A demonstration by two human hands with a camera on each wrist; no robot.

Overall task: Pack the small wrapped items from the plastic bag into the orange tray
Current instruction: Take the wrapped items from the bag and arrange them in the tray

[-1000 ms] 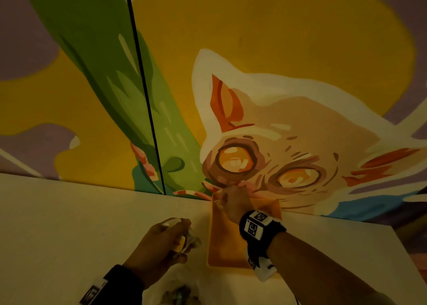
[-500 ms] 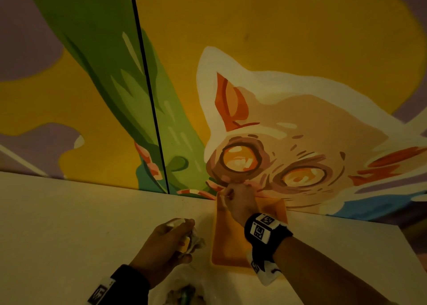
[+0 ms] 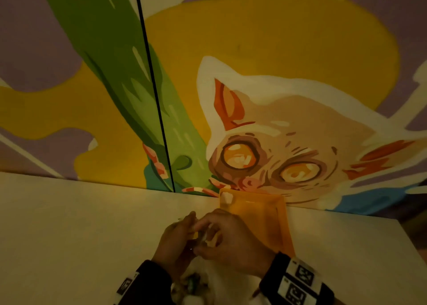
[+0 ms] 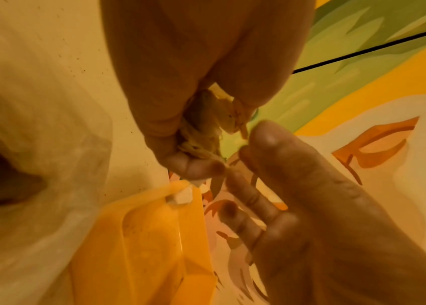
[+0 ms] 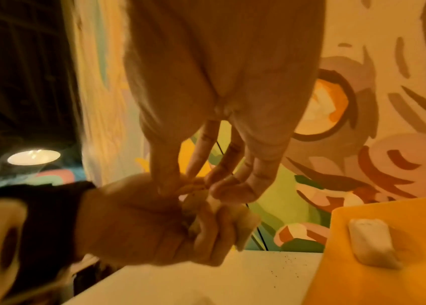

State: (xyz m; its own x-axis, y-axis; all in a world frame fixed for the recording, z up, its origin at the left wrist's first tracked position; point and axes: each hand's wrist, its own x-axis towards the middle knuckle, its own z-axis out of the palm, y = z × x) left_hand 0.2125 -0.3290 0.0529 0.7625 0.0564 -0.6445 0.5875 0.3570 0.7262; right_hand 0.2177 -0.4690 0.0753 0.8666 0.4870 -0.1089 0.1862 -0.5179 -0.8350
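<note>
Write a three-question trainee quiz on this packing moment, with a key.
1. True or false: the orange tray is still bare.
2. Which hand grips the bunch of wrapped items?
A. left hand
B. right hand
C. neither
3. Fill in: the white wrapped item lies in the tray's far ____ corner in the head view.

Key:
1. False. One white wrapped item already lies in it.
2. A. The left fist holds the bunch, while the right hand's fingertips pinch at a wrapper sticking out of it.
3. left
</note>
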